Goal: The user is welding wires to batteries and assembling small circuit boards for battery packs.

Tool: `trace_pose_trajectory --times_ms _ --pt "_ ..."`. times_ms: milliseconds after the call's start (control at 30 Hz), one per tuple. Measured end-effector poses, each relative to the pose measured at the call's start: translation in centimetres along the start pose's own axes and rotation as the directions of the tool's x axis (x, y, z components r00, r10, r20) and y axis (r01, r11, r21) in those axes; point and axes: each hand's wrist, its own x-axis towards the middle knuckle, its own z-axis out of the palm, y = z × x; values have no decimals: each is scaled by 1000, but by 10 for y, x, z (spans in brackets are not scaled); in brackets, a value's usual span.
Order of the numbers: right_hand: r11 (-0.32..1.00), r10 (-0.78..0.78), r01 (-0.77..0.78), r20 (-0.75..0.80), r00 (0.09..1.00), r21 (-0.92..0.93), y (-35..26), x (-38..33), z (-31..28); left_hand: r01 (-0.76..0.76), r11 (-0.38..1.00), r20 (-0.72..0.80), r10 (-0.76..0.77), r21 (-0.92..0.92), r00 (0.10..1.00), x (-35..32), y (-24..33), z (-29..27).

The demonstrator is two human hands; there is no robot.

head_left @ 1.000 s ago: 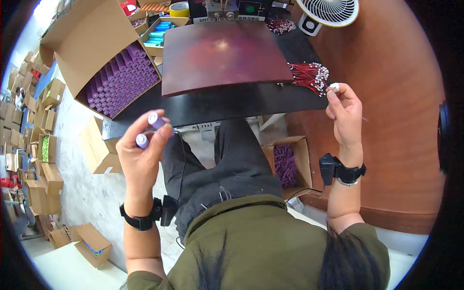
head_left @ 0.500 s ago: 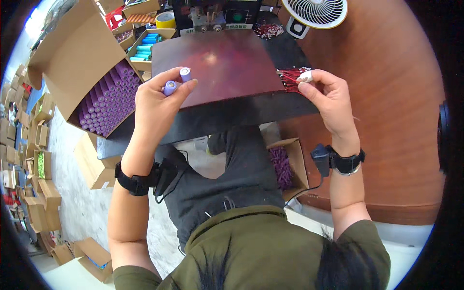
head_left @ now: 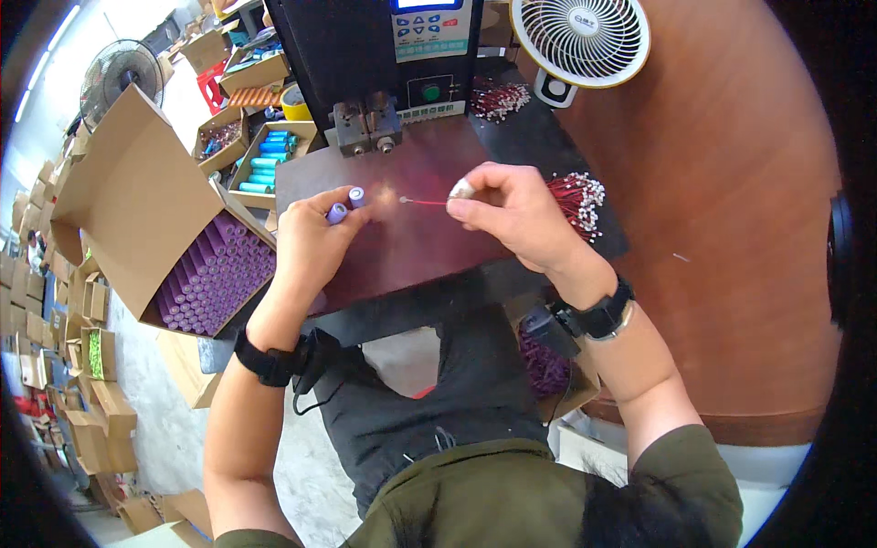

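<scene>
My left hand (head_left: 312, 239) is closed around two lilac cylindrical battery cells, one (head_left: 357, 194) farther away and the other (head_left: 337, 214) nearer, with their ends showing above the fingers. Between the thumb and fingers of my right hand (head_left: 521, 219) is a thin red wire (head_left: 427, 202). It points left toward the cells, and a small metal tab is at its tip, apart from them. A white wrap (head_left: 461, 189) covers one right fingertip. Both hands are above the dark reddish work mat (head_left: 416, 251), in front of a black spot welder (head_left: 356, 73) with two electrodes.
Bundled red wires (head_left: 575, 203) lie right of the mat, more (head_left: 500, 99) beside the machine. A white fan (head_left: 585, 41) stands at the back right. An open carton of purple cells (head_left: 215, 279) is on the left, a box of blue cells (head_left: 271, 164) behind it.
My right hand has left the wire bundle, moving left over the mat with one red wire. My left hand still holds both cells. The view has tilted up, showing more of the machine.
</scene>
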Motion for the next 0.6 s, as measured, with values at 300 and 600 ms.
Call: trace_pose_trajectory --times_ms 300,600 --pt "973 194 -217 231 953 79 -45 10 -33 14 996 86 -7 -86 996 28 9 9" --pt "861 166 53 377 911 -506 -171 51 -68 113 993 208 -106 -21 972 0 23 -33"
